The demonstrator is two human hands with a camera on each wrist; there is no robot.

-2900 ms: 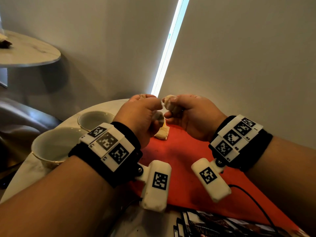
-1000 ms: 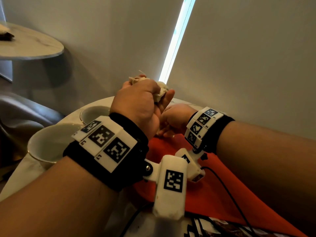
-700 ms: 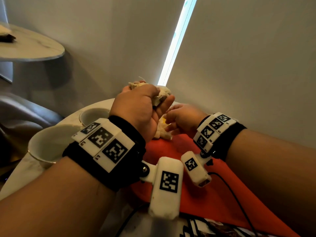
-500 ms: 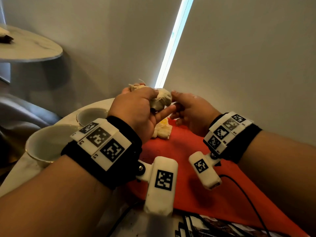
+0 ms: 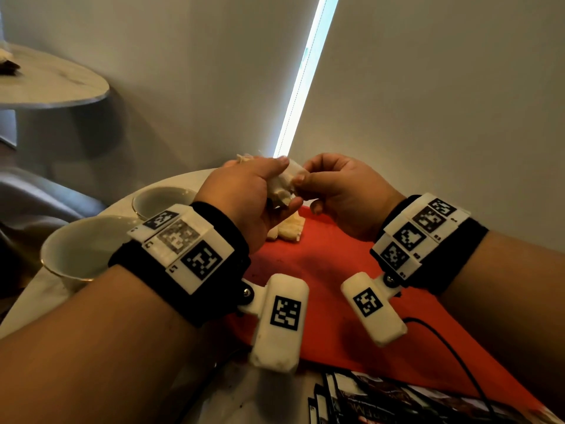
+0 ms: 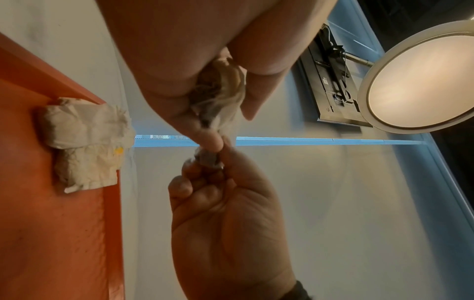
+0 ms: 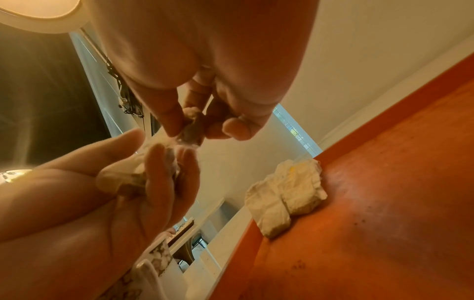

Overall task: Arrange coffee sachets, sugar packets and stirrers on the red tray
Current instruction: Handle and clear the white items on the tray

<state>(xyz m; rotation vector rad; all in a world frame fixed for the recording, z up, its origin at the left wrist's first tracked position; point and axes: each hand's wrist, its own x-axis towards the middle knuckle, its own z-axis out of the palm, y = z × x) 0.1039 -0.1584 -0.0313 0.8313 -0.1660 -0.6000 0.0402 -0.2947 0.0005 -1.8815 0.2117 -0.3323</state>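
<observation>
Left hand (image 5: 244,197) grips a bunch of crumpled packets (image 5: 282,186); right hand (image 5: 342,191) pinches one end; wrist views alone reveal two packets (image 7: 287,194) on the red tray (image 5: 330,261) beneath both hands.

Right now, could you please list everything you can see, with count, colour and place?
crumpled paper packets: two, off-white, far corner of the tray
red tray: one, on the table
held packets: off-white bunch, count unclear, between both hands
cups: two, white, left of tray
dark sachets: several, near edge
round table: one, pale
side table: one, pale, far left
left hand: grips bunch
right hand: pinches one packet
</observation>
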